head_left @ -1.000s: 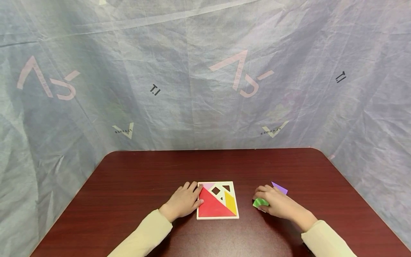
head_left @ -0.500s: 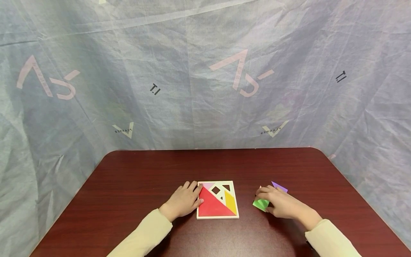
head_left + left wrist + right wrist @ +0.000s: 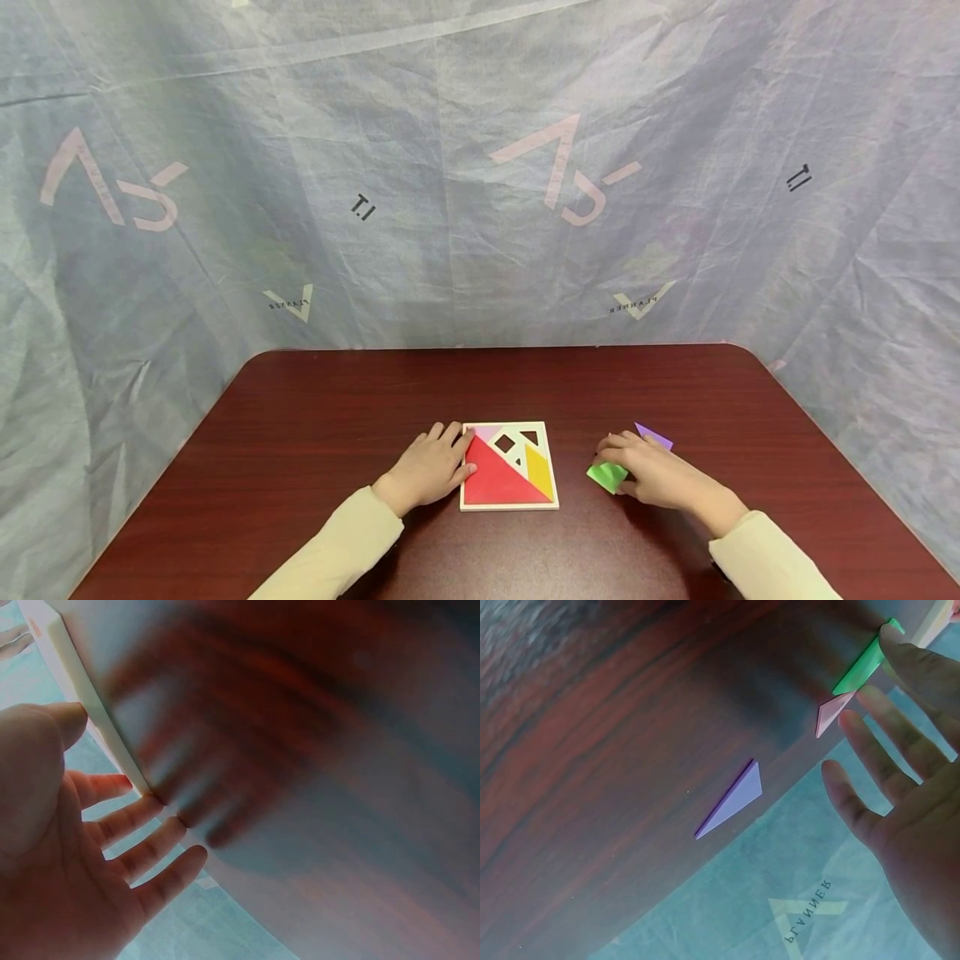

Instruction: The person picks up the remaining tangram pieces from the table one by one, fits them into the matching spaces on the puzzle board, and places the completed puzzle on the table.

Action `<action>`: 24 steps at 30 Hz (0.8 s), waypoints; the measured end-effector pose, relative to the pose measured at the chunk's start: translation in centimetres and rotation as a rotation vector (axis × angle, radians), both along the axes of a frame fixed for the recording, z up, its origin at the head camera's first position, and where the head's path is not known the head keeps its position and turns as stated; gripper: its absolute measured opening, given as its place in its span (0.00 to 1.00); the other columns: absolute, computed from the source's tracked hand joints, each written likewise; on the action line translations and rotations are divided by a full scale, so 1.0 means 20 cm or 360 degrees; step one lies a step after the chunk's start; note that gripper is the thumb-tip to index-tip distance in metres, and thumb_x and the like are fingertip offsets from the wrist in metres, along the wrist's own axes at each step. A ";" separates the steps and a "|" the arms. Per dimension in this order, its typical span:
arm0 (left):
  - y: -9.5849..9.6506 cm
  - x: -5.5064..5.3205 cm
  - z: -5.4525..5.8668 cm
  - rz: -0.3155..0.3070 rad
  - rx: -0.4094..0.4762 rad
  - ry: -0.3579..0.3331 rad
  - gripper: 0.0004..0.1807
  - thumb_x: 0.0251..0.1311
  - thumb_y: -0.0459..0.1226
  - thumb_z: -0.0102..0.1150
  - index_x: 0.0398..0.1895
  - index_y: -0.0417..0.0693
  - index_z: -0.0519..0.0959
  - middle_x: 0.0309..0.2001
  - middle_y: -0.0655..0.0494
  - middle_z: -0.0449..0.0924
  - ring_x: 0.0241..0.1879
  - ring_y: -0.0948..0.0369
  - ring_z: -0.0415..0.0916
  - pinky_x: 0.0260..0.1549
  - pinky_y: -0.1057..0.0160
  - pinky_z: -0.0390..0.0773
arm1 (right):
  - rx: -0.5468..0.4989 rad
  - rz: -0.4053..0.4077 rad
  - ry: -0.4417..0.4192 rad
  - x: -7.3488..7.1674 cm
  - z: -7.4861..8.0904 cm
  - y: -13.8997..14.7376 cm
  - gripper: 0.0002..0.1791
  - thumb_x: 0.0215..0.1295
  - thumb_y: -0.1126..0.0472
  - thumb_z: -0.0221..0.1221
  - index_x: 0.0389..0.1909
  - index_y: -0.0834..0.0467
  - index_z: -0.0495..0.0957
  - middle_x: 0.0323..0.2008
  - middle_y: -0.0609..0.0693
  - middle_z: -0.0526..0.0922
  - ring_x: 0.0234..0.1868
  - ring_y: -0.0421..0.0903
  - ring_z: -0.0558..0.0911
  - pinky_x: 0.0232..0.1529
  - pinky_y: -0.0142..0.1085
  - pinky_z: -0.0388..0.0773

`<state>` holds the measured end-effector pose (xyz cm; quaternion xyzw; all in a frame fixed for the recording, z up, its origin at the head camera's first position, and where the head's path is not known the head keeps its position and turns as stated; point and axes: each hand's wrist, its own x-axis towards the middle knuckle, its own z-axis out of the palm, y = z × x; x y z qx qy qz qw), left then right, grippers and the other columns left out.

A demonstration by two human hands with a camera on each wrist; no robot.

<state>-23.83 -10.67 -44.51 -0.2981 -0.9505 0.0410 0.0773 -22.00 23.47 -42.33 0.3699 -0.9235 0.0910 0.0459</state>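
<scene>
On a dark reddish-brown table [image 3: 337, 408], a person's left hand [image 3: 426, 468] lies with relaxed, extended fingers against the left edge of a white-rimmed tangram tray [image 3: 510, 507], touching it without gripping. In the tray, from the left, sit a large red triangle [image 3: 498, 485], a pink piece [image 3: 484, 432] in the far left corner and a yellow parallelogram [image 3: 538, 472] along the right side; a square and two triangular cut-outs are unfilled. Right of the tray and apart from it, a green piece [image 3: 606, 477] is pinched between the thumb and curled fingers of the right hand [image 3: 660, 472]. A salmon-pink piece [image 3: 832, 714] lies just beside the green one; a purple triangle [image 3: 655, 437] rests beyond the hand.
</scene>
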 end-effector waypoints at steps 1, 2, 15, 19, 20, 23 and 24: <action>0.00 0.00 0.00 0.0000 0.0001 0.0000 0.28 0.63 0.52 0.46 0.61 0.46 0.68 0.56 0.48 0.67 0.51 0.52 0.66 0.46 0.54 0.72 | 0.0000 -0.0001 0.0009 0.00 0.00 0.00 0.21 0.40 0.66 0.70 0.39 0.52 0.80 0.43 0.47 0.77 0.47 0.48 0.74 0.46 0.58 0.69; 0.00 0.00 0.00 0.0000 0.0001 -0.0002 0.28 0.63 0.53 0.45 0.61 0.46 0.68 0.56 0.48 0.67 0.51 0.52 0.66 0.46 0.54 0.72 | 0.0000 -0.0002 0.0018 0.00 0.00 0.00 0.21 0.40 0.66 0.70 0.39 0.52 0.79 0.43 0.47 0.77 0.46 0.48 0.74 0.46 0.57 0.69; 0.00 0.00 0.00 -0.0003 -0.0003 0.0000 0.29 0.63 0.53 0.45 0.61 0.46 0.67 0.56 0.48 0.67 0.52 0.51 0.66 0.46 0.54 0.72 | -0.0019 -0.0016 0.0023 -0.02 -0.01 -0.01 0.20 0.39 0.65 0.70 0.38 0.52 0.80 0.40 0.46 0.77 0.44 0.48 0.75 0.47 0.57 0.69; 0.00 -0.01 0.00 0.0000 -0.0004 -0.0007 0.29 0.63 0.53 0.45 0.61 0.46 0.67 0.57 0.48 0.67 0.52 0.51 0.66 0.46 0.54 0.72 | -0.0016 -0.0018 0.0010 -0.03 -0.02 -0.01 0.20 0.39 0.65 0.70 0.38 0.51 0.80 0.40 0.45 0.77 0.44 0.47 0.74 0.46 0.55 0.70; 0.00 -0.01 0.00 0.0002 -0.0004 -0.0011 0.29 0.63 0.53 0.45 0.61 0.46 0.67 0.57 0.48 0.67 0.52 0.51 0.66 0.47 0.53 0.72 | -0.0013 -0.0016 0.0010 -0.03 -0.02 -0.01 0.20 0.39 0.65 0.70 0.38 0.51 0.80 0.40 0.45 0.77 0.44 0.47 0.74 0.45 0.53 0.70; 0.00 0.00 0.00 0.0008 -0.0006 -0.0021 0.29 0.63 0.53 0.45 0.61 0.46 0.67 0.57 0.48 0.67 0.52 0.51 0.66 0.47 0.53 0.72 | -0.0002 -0.0008 0.0023 -0.03 -0.02 -0.02 0.20 0.39 0.65 0.70 0.39 0.52 0.80 0.42 0.46 0.77 0.44 0.47 0.75 0.44 0.50 0.71; 0.00 0.00 0.00 0.0008 -0.0006 -0.0024 0.29 0.63 0.53 0.45 0.61 0.46 0.67 0.57 0.48 0.67 0.52 0.51 0.66 0.47 0.53 0.72 | 0.0000 -0.0004 0.0025 -0.03 -0.02 -0.02 0.20 0.39 0.65 0.70 0.39 0.52 0.80 0.42 0.47 0.77 0.45 0.48 0.75 0.43 0.49 0.72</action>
